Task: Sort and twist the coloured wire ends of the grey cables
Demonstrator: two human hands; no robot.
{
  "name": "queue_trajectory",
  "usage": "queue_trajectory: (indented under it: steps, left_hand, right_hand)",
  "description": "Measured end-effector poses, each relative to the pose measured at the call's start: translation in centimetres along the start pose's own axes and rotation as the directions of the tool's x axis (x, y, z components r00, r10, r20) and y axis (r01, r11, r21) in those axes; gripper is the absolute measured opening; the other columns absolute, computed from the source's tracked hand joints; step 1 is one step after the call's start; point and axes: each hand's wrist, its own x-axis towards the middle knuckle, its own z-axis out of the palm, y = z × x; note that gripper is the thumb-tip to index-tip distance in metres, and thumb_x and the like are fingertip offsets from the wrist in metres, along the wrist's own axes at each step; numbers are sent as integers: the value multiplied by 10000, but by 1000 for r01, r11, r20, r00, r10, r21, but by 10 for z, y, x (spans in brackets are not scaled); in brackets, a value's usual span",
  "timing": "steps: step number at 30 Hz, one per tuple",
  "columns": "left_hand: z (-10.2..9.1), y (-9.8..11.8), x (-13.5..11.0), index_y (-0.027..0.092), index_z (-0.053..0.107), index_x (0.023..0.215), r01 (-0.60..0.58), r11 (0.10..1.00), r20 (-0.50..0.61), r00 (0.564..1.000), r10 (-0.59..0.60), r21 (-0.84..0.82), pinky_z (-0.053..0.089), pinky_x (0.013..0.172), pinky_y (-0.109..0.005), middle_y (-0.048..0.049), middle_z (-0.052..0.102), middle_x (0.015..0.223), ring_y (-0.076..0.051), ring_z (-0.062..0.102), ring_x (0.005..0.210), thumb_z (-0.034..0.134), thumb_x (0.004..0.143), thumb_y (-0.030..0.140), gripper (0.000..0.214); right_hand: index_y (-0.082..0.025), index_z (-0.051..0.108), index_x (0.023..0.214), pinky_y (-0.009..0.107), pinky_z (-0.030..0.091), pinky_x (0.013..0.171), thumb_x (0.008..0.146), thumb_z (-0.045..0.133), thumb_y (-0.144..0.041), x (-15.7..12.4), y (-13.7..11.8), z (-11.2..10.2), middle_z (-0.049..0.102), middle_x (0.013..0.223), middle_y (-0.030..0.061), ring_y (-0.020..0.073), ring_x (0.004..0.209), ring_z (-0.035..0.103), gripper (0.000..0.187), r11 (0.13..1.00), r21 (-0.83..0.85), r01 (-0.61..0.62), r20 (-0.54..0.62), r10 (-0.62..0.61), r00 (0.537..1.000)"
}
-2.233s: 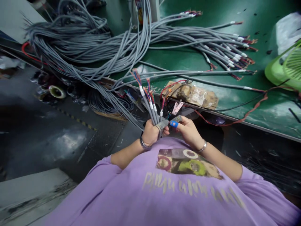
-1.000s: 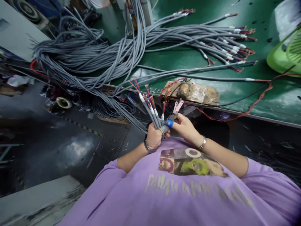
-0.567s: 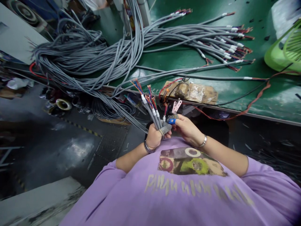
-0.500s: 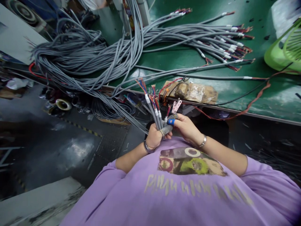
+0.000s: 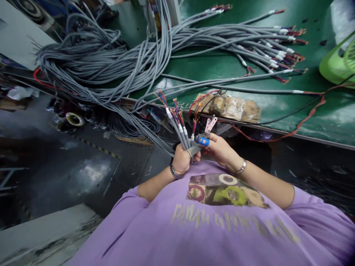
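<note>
Item: green bench (image 5: 330, 122), running across your front.
Item: heap of grey cables (image 5: 111, 66), lying over your bench, many stripped ends fanned toward its right side.
Item: tan block (image 5: 234, 109), at the bench's near edge, beyond your right hand.
Item: handful of grey cables (image 5: 175, 127), held before your chest, just short of the bench; ends up, fitted with white sleeves (image 5: 169, 112), coloured strands (image 5: 161, 99) splayed.
Item: your left hand (image 5: 181, 160), closed around that handful, covered thumb laid across it.
Item: your right hand (image 5: 222, 149), thumb and forefinger pressed together beside the rightmost held end; whether a strand sits between them, you cannot tell.
Step in hand, by judgement: fingertip work at one cable end, the rest gathered at left. The next move seems to call for a steady left grip and a fine right touch.
Item: pink clip (image 5: 210, 125), just beyond your right fingertips.
Item: blue wrap (image 5: 204, 142), on your right thumb.
Writing: pale lettering (image 5: 199, 216) on your purple shirt, illegible; no brand or label can be read.
</note>
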Motion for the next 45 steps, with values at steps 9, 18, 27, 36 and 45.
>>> queue_trajectory:
  steps: [9,18,27,36,45]
  left_hand:
    - [0,1,-1,147,607,619,-1,1000,-23,1000,1,7,409,396,-194,-4,620,539,-86,535,397,784,663,481,380]
    - [-2,-2,0,147,616,629,-7,1000,-8,1000,7,14,401,395,-196,-15,632,537,-101,556,408,783,684,475,372]
    - [0,-2,-1,150,608,612,-17,1000,-36,999,17,-15,418,411,-195,-2,615,525,-94,549,410,777,693,449,353]
    - [0,-4,-1,155,581,588,-14,1000,-7,1000,14,-22,411,414,-207,-4,604,509,-92,525,401,770,696,445,362]
    - [0,-2,1,153,618,623,-16,999,-92,996,12,-47,475,466,-223,-26,651,558,-119,601,465,753,685,437,320]
  right_hand:
    - [-176,614,758,227,440,539,603,844,-468,6,1,-5,598,644,-24,94,570,527,403,991,111,-76,-189,96,977]
    - [-195,589,866,266,424,559,634,863,-532,-3,6,-2,628,633,-18,131,570,581,492,992,-87,87,39,-84,996]
    - [-180,540,680,224,324,484,620,858,-448,7,12,4,505,503,-74,63,452,441,420,998,-5,67,-162,-67,984]
    - [-196,559,809,256,365,480,733,780,-524,3,4,8,598,510,-34,136,444,559,403,995,-66,75,14,-74,997]
    - [-181,628,735,243,382,503,631,872,-459,5,13,-2,570,561,-42,85,496,470,384,988,-105,110,-129,-123,984]
